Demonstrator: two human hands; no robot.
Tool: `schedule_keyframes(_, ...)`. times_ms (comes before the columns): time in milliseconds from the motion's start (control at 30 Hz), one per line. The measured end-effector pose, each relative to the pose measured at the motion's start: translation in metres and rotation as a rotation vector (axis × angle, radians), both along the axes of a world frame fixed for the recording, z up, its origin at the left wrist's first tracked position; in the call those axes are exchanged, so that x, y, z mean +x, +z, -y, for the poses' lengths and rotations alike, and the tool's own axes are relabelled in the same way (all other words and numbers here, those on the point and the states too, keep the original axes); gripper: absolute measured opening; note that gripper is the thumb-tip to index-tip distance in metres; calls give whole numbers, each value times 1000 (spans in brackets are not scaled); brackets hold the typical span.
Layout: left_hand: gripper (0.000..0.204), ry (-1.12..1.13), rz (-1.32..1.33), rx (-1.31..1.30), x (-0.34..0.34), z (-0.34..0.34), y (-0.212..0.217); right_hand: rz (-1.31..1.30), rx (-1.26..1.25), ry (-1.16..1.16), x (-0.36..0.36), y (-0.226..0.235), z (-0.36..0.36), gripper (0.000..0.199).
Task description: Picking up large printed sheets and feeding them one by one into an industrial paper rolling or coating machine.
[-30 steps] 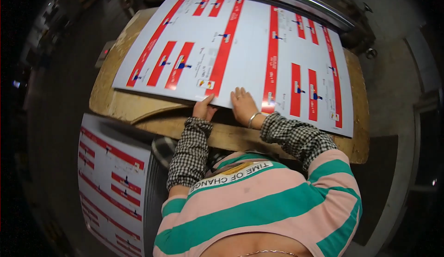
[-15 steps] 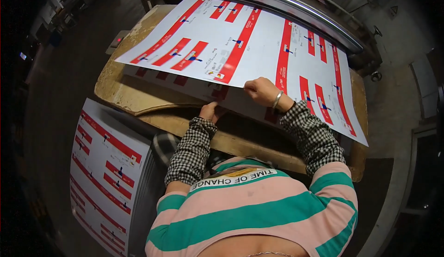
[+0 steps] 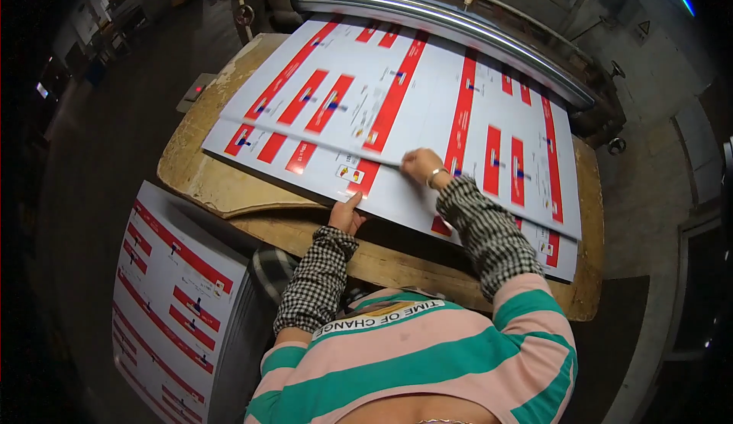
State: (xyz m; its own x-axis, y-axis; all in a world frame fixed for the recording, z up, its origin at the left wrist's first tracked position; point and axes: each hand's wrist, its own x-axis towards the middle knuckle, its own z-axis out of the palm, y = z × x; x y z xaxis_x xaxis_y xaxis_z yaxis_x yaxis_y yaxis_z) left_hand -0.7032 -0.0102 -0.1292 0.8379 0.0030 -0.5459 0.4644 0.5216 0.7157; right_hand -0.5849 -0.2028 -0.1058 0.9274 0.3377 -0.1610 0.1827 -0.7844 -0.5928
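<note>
A large white printed sheet (image 3: pixel 435 96) with red bands slopes from the roller machine toward me. My right hand (image 3: pixel 424 166) pinches its near edge, with a bracelet on the wrist. Beneath it lies a second, similar printed sheet (image 3: pixel 397 199), whose near strip sticks out toward me. My left hand (image 3: pixel 347 216) grips the near edge of that lower sheet, thumb on top and the other fingers hidden underneath. Both sheets lie over a worn wooden table (image 3: pixel 200 168) with a curved cutout in front of me.
At the left stands a tall stack of similar printed sheets (image 3: pixel 164 271). A long shiny roller (image 3: pixel 450 23) spans the table's far side, with a pipe above it. A handwheel (image 3: pixel 616 146) sits at the machine's right end. A small box with a red light (image 3: pixel 197 90) is at the table's left.
The upper sheet's near edge has moved away from me toward the roller and sits closer over the lower sheet. More of the lower sheet now shows. My left thumb lies on its edge.
</note>
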Motion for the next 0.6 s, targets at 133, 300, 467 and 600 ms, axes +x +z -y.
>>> schedule_keyframes(133,27,63,68,-118,-3,4,5,214,-86,118,-9,-19,-12,39)
schedule_keyframes(300,33,-55,140,-154,-6,-9,-1,307,-324,391,-96,-4,-20,77)
schedule_keyframes(467,25,-50,78,-296,-4,-11,1,-136,21,378,-49,49,4,38)
schedule_keyframes(600,31,212,-58,-91,-2,7,15,-72,109,328,-55,72,2,34)
